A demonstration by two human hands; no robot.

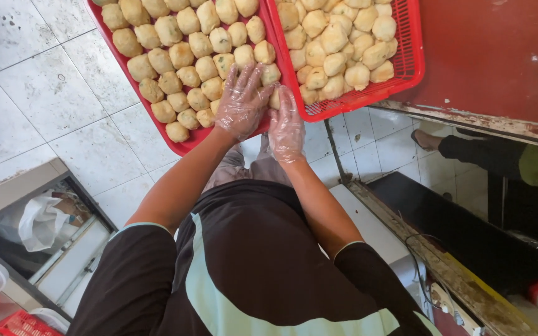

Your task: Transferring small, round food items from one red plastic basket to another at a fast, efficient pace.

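At the red tray's (185, 144) near edge, the gloved left hand (242, 102) lies spread flat on dough balls (182, 55), while the right hand (286, 124) stands edgewise, fingers straight, holding nothing.

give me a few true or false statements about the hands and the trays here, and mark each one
1. Both hands wear clear plastic gloves. True: the left hand and the right hand are both gloved.
2. The two trays are blue. False: the left tray and the right tray are red.
3. The left hand rests spread over the dough pieces in the left tray. True.
4. The right tray holds nothing. False: it is full of pale dough pieces.
5. The floor is bare wood. False: it is white tile.
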